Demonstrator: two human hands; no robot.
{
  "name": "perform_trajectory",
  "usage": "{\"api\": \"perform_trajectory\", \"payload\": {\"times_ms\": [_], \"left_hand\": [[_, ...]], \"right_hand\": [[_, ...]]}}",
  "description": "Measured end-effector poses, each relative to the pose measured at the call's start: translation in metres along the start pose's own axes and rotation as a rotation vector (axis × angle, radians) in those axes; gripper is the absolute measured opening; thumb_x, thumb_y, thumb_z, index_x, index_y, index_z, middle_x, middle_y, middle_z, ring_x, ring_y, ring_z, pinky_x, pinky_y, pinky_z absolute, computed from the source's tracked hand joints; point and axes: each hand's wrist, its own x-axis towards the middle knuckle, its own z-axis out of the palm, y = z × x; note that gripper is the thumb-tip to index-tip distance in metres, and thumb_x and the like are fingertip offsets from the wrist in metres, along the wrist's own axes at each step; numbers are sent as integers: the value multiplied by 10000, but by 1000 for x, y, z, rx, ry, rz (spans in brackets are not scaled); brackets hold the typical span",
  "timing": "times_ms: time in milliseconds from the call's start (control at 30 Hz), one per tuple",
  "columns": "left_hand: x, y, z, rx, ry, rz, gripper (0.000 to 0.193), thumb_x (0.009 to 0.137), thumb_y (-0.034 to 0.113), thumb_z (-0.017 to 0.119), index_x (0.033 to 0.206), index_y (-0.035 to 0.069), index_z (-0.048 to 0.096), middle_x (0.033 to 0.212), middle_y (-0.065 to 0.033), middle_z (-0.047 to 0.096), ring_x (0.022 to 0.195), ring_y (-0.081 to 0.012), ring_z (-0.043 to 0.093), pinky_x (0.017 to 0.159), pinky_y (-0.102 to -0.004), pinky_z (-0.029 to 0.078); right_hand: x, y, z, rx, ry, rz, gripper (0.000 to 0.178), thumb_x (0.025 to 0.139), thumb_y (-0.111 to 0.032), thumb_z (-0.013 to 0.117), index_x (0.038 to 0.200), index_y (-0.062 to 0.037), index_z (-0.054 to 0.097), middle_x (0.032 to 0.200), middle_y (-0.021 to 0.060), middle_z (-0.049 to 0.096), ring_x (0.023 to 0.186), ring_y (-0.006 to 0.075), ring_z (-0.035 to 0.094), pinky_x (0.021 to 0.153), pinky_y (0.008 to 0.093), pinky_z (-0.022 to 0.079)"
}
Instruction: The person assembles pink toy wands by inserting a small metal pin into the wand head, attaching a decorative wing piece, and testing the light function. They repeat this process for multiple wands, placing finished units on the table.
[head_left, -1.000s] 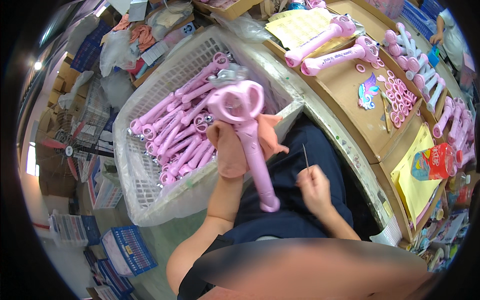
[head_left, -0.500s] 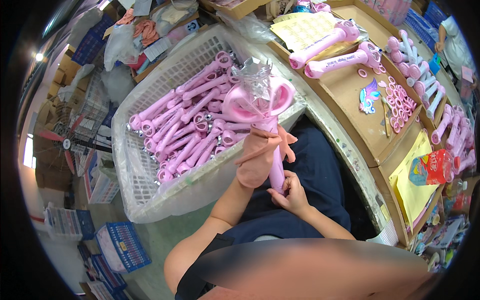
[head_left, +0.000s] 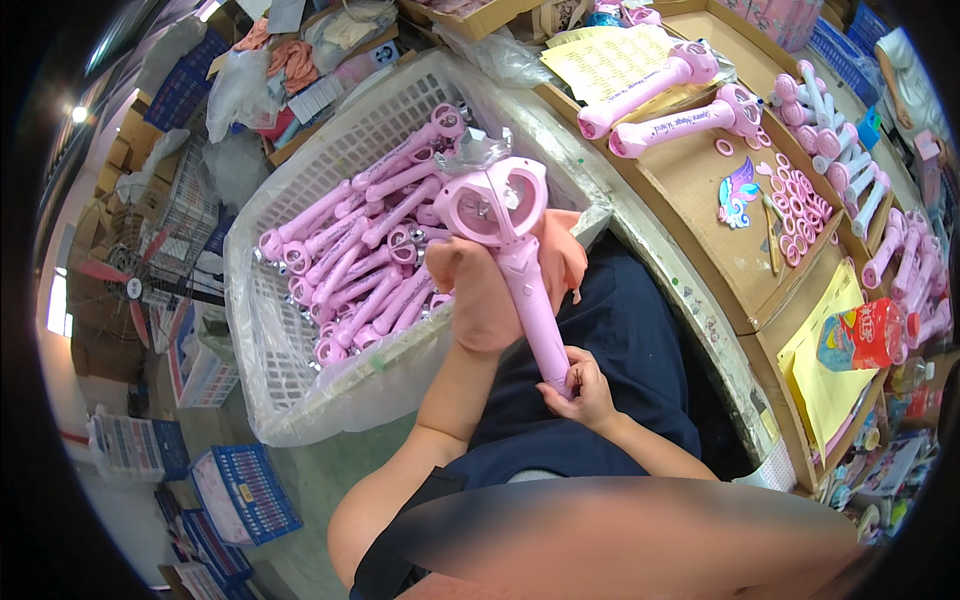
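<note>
A pink toy wand (head_left: pixel 537 310) is held up slantwise over my lap, its open ring-shaped head facing up and a shiny, see-through crown piece (head_left: pixel 478 150) at its top. The lower end of the handle is pinched in my right hand (head_left: pixel 588 395), fingers closed round it. A peach cloth (head_left: pixel 478 300) covers my left hand (head_left: pixel 472 362) and spreads behind the wand on both sides, just below the head. The cloth hides the left fingers; that hand supports the wand's neck through it.
Many similar wands fill the plastic-lined white crate (head_left: pixel 330 415) at left. On the right, a cardboard tray (head_left: pixel 690 205) holds pink rings, a winged cutout and a pencil; two wands lie at its far edge. Beyond are more wands, a red-labelled bottle (head_left: pixel 862 335) and a person in white (head_left: pixel 905 85).
The wand's head has tipped down and left, and turned so its open ring faces me. My left hand with the cloth has shifted left; the right hand stays at the handle end.
</note>
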Motion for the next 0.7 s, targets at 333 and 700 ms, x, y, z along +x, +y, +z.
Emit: {"api": "perform_trajectory", "payload": {"times_ms": [333,700], "left_hand": [[-34,-34,-12,324,173,-221,324,639,204,814,866,17,678,778,-34,697,664,-177,647,586,-279,504],[-3,-9,-10,-504,92,-130,827,879,737,463,1102,-55,545,872,-115,596,736,-243,600,628,-399,544]], "right_hand": [[0,0,-2,-67,48,7,492,727,-181,869,886,-45,423,1108,251,602,743,342,631,578,355,529],[-2,-9,-10,-186,-43,-6,489,731,-218,871,866,-52,431,1151,230,615,788,322,658,594,348,541]]}}
